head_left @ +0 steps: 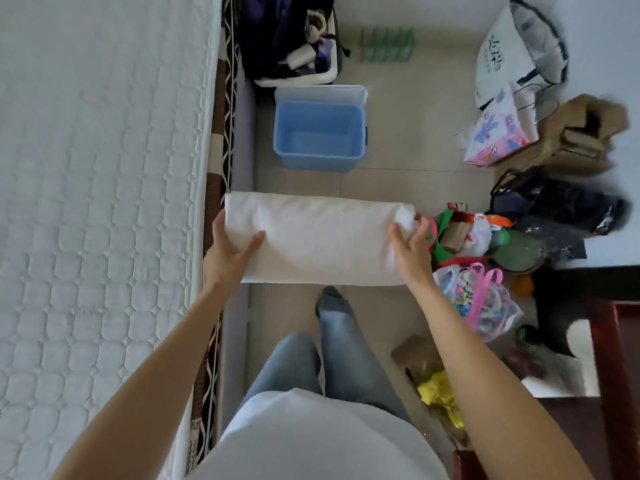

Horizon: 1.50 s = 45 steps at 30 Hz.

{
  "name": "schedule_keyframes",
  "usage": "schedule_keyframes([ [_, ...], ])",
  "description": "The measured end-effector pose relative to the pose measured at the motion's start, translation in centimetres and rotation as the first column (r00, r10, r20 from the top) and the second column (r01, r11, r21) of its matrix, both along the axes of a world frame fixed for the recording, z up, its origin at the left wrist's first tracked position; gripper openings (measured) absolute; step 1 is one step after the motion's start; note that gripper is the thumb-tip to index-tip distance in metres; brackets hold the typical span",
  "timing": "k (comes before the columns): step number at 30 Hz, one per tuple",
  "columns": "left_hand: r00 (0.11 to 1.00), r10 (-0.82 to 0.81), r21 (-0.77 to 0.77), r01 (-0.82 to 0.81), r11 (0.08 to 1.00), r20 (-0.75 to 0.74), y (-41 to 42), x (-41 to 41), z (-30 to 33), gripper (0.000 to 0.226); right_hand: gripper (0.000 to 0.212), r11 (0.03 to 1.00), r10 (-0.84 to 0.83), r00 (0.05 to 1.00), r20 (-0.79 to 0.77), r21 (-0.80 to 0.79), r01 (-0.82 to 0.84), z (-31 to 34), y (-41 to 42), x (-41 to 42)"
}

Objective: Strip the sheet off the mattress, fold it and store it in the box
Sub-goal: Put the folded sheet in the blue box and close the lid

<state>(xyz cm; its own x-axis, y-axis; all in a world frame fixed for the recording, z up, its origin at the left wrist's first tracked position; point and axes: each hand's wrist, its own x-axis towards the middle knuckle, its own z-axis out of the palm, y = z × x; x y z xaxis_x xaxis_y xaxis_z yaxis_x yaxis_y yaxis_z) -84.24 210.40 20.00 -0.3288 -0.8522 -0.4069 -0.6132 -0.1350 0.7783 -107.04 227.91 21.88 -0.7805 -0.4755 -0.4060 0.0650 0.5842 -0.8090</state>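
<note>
white sheet (318, 237), blue box (320, 133), quilted white mattress (97, 168)

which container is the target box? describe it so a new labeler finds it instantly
Start at the white quilted mattress on the left; on the tiled floor just right of its edge, beyond the folded sheet, sits the box. It is pale blue plastic, open and empty, unlike the white basket behind it stuffed with dark clothes.

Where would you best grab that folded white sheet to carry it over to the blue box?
By its two short ends, one hand from each side, as the left hand and right hand do now. The sheet is a long, soft bundle; a middle grip would probably let the ends droop.
</note>
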Motion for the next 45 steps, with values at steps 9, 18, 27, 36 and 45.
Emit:
schedule_keyframes([
  [9,0.999,0.035,0.053,-0.037,0.998,0.040,-16.7,-15.1,-5.4,0.086,0.082,0.989,0.147,0.988,0.052,-0.030,-0.146,-5.5,-17.3,-16.0],
  [18,0.996,-0.059,0.051,0.055,0.997,0.072,-30.5,-25.6,-16.8,0.111,0.094,0.980,0.181,0.983,-0.036,0.086,-0.177,-18.7,-31.3,-27.1],
  [27,0.992,-0.022,-0.087,0.034,0.996,0.126,-38.2,-35.7,-38.5,0.110,0.087,0.980,0.159,0.981,-0.114,0.135,-0.143,-41.5,-39.4,-36.3],
  [36,0.976,-0.099,-0.127,0.125,0.984,0.194,-41.8,-39.7,-51.9,0.106,0.097,0.955,0.236,0.950,-0.204,0.229,-0.188,-54.5,-42.7,-39.9],
  [45,0.764,-0.285,-0.283,0.516,0.808,0.579,-43.0,-40.7,-55.4,0.068,0.078,0.776,0.476,0.844,-0.247,0.569,-0.271,-57.9,-44.3,-39.3],
])
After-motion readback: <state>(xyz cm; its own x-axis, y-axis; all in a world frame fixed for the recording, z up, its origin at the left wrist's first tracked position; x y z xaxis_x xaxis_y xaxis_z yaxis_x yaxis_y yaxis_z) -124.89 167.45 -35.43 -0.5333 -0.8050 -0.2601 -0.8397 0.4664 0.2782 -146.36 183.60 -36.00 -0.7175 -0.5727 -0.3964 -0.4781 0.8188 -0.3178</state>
